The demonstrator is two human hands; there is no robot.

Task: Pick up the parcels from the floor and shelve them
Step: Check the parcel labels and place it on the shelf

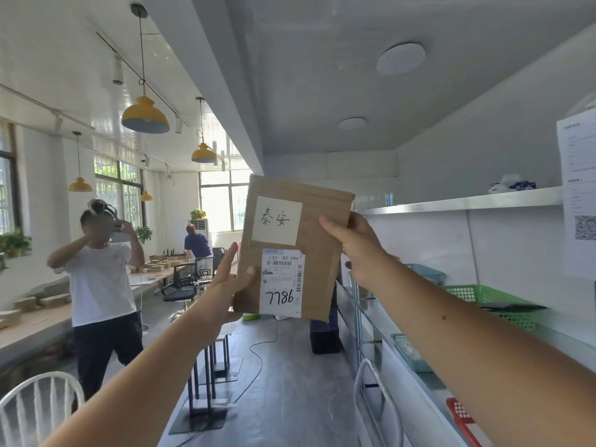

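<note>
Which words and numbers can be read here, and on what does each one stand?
"泰安", handwritten, on the cream slip on the brown parcel.
"530- D5 094", printed, at the top of the white shipping label on the same parcel.
"7786", handwritten, at the bottom of that label.
Fine print and barcodes on the label: too small to read.
The wall sheet with a QR code: text blurred.
</note>
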